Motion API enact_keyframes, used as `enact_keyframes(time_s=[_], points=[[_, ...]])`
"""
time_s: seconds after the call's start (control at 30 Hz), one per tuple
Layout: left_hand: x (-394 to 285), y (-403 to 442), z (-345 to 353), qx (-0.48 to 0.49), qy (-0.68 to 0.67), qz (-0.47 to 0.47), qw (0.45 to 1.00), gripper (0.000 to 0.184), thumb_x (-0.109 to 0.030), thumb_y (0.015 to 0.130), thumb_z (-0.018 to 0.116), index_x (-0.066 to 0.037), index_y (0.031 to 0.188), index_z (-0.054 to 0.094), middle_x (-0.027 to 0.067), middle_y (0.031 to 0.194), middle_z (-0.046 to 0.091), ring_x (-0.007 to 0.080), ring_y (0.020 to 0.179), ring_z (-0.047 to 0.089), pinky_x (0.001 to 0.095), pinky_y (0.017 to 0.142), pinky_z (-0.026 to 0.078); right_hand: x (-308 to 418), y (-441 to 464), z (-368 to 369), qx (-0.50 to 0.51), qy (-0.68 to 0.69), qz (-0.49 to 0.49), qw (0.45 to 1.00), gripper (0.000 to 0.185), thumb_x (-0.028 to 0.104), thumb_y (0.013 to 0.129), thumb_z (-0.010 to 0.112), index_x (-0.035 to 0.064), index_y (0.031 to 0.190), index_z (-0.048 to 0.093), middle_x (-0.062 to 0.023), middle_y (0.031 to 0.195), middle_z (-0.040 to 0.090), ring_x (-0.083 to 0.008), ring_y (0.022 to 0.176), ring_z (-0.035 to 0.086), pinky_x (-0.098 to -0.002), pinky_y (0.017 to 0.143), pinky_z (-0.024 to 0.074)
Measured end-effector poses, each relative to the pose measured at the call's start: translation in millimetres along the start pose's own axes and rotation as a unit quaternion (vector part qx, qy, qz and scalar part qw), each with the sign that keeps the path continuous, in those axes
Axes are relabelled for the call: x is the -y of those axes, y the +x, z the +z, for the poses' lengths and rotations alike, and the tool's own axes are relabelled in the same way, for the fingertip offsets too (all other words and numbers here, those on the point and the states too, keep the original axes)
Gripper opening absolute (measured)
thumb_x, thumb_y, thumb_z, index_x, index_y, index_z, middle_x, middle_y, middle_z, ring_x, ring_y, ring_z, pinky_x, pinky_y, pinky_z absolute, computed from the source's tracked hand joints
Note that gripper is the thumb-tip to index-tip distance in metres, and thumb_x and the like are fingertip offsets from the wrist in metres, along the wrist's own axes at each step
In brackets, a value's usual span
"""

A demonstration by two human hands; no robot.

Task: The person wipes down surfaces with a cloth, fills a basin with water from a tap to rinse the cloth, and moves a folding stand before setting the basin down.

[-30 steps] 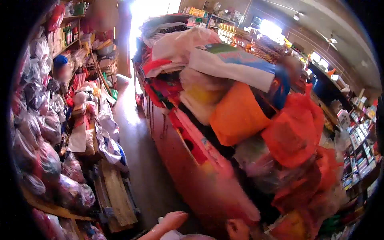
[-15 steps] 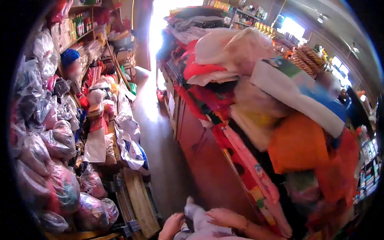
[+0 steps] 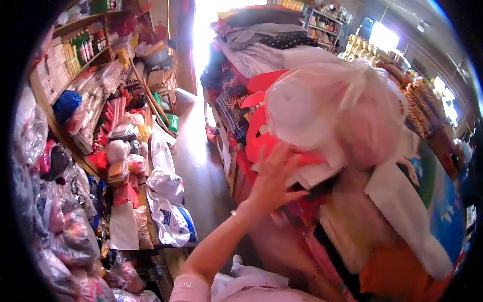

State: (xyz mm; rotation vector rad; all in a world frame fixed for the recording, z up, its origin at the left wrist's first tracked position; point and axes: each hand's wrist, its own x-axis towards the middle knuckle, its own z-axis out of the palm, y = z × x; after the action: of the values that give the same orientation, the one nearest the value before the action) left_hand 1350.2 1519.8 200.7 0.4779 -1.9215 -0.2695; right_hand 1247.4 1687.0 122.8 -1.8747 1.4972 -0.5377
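From my remote seat, the big bag [image 3: 314,108] heaped over the counter's [image 3: 242,191] aisle-side edge reads to me as thin, milky plastic, wrinkled and half see-through. Toward the counter's far end I see folded cloth [image 3: 254,54], soft and matt. The orange piece [image 3: 392,272] at the near end looks like matt fabric. Above the edge of a wooden shelf [image 3: 80,75], bottles [image 3: 88,49] shine like glass. Clear plastic bags [image 3: 75,236] gleam in their creases; the floor [image 3: 204,166] looks smooth, with glossy glare.
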Motion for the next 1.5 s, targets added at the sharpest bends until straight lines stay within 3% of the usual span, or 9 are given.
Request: enact_keyframes(time_s=[0.17, 0.27, 0.57, 0.63, 0.73, 0.83, 1.2, 1.4, 1.5], points=[[31, 2, 71, 0.194, 0.126, 0.203, 0.951, 0.065, -0.041, 0.071, 0.056, -0.016, 0.128, 0.034, 0.0061, 0.137, 0.025, 0.0272, 0.125, 0.024, 0.0583, 0.091, 0.022, 4, 71, -12, 0.042, -0.072, -0.037, 0.996, 0.026, 0.019, 0.079, 0.054, 0.0020, 0.098, 0.057, -0.0142, 0.099, 0.058, -0.0281, 0.093, 0.054, -0.0347, 0.080, 0.0416], [33, 3, 66, 0.253, 0.005, 0.149, 0.956, 0.055, -0.036, 0.076, 0.050, -0.017, 0.127, 0.036, 0.0057, 0.138, 0.024, 0.0202, 0.127, 0.022, 0.0549, 0.091, 0.025, 6, 117, -13, 0.055, -0.125, -0.106, 0.985, 0.025, 0.018, 0.078, 0.053, 0.0033, 0.098, 0.057, -0.0128, 0.100, 0.058, -0.0263, 0.094, 0.053, -0.0331, 0.082, 0.0403], [168, 29, -48, 0.170, -0.221, 0.368, 0.887, 0.036, -0.018, 0.076, 0.045, 0.001, 0.106, 0.050, 0.0156, 0.119, 0.043, 0.0275, 0.113, 0.041, 0.0377, 0.090, 0.036, 4, 297, 8, 0.129, 0.056, -0.019, 0.990, 0.025, 0.017, 0.078, 0.050, 0.0040, 0.100, 0.055, -0.0110, 0.099, 0.056, -0.0234, 0.094, 0.052, -0.0314, 0.082, 0.0399], [223, 39, -89, 0.290, -0.265, 0.156, 0.906, 0.027, -0.018, 0.074, 0.047, 0.000, 0.093, 0.054, 0.0143, 0.109, 0.049, 0.0270, 0.103, 0.047, 0.0327, 0.084, 0.039, 8, 342, 12, 0.137, 0.093, 0.002, 0.986, 0.026, 0.017, 0.079, 0.050, 0.0042, 0.100, 0.055, -0.0106, 0.099, 0.056, -0.0228, 0.094, 0.052, -0.0310, 0.083, 0.0398], [304, 33, -141, 0.169, -0.087, 0.053, 0.980, 0.018, -0.019, 0.072, 0.051, -0.004, 0.082, 0.054, 0.0110, 0.091, 0.056, 0.0245, 0.089, 0.052, 0.0315, 0.076, 0.042, 18, 415, 22, 0.166, 0.152, 0.023, 0.974, 0.026, 0.017, 0.079, 0.049, 0.0044, 0.101, 0.054, -0.0099, 0.099, 0.056, -0.0218, 0.094, 0.051, -0.0304, 0.083, 0.0396], [369, 15, -170, 0.231, -0.070, -0.062, 0.968, 0.022, -0.005, 0.067, 0.057, -0.002, 0.089, 0.057, 0.0097, 0.092, 0.060, 0.0201, 0.082, 0.060, 0.0330, 0.070, 0.049, 26, 488, 31, 0.197, 0.203, 0.052, 0.958, 0.026, 0.016, 0.079, 0.048, 0.0047, 0.101, 0.054, -0.0093, 0.099, 0.055, -0.0209, 0.094, 0.051, -0.0299, 0.083, 0.0395], [582, 17, -164, 0.090, 0.006, -0.103, 0.991, 0.017, -0.007, 0.068, 0.054, -0.003, 0.084, 0.054, 0.0041, 0.065, 0.055, 0.0179, 0.061, 0.057, 0.0291, 0.059, 0.047, -51, 750, 70, 0.312, 0.327, 0.119, 0.884, 0.024, 0.009, 0.079, 0.047, 0.0015, 0.101, 0.055, -0.0102, 0.092, 0.056, -0.0140, 0.084, 0.053, -0.0256, 0.076, 0.0427], [711, -38, -188, 0.070, 0.133, -0.352, 0.924, 0.015, -0.011, 0.079, 0.051, -0.001, 0.087, 0.059, 0.0121, 0.078, 0.061, 0.0238, 0.070, 0.060, 0.0313, 0.062, 0.047, -74, 945, 66, 0.275, -0.030, -0.051, 0.959, 0.020, 0.015, 0.078, 0.055, 0.0041, 0.094, 0.057, -0.0103, 0.077, 0.059, -0.0166, 0.066, 0.055, -0.0311, 0.060, 0.0457], [746, -129, -188, -0.022, 0.119, -0.651, 0.749, 0.022, -0.014, 0.079, 0.048, -0.004, 0.097, 0.058, 0.0153, 0.079, 0.060, 0.0255, 0.074, 0.061, 0.0326, 0.065, 0.048, -76, 1038, 66, 0.266, -0.189, -0.304, 0.895, 0.019, 0.012, 0.078, 0.059, 0.0015, 0.093, 0.056, -0.0106, 0.079, 0.061, -0.0172, 0.064, 0.055, -0.0306, 0.059, 0.0455]])
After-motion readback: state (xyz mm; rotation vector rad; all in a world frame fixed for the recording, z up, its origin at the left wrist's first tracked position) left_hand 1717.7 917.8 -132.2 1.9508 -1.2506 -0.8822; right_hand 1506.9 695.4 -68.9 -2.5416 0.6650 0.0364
